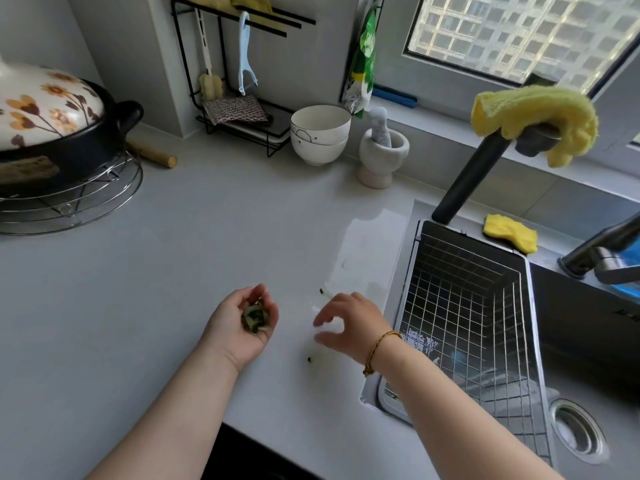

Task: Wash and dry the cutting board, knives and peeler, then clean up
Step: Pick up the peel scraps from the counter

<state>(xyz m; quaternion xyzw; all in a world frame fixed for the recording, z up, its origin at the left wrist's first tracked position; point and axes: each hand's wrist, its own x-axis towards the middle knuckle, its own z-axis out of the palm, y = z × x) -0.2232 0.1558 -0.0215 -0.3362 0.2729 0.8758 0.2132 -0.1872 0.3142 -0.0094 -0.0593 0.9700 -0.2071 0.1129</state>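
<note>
Curling around green peel scraps (255,321), the left hand (230,329) is facing palm-up; the right hand (353,320), fingers spread, is hovering over stray scraps (325,292) beside it. The peeler (246,60) is hanging on the rack (277,14), well apart.

Home kitchen: sink (571,341), clay pot (69,133).

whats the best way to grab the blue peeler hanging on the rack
Grip the peeler by the middle of its straight handle, coming from the front: the wall is close behind it. It hangs upright, blade head at the bottom, so hold above that and probably lift to free its top from the rack bar.
</note>
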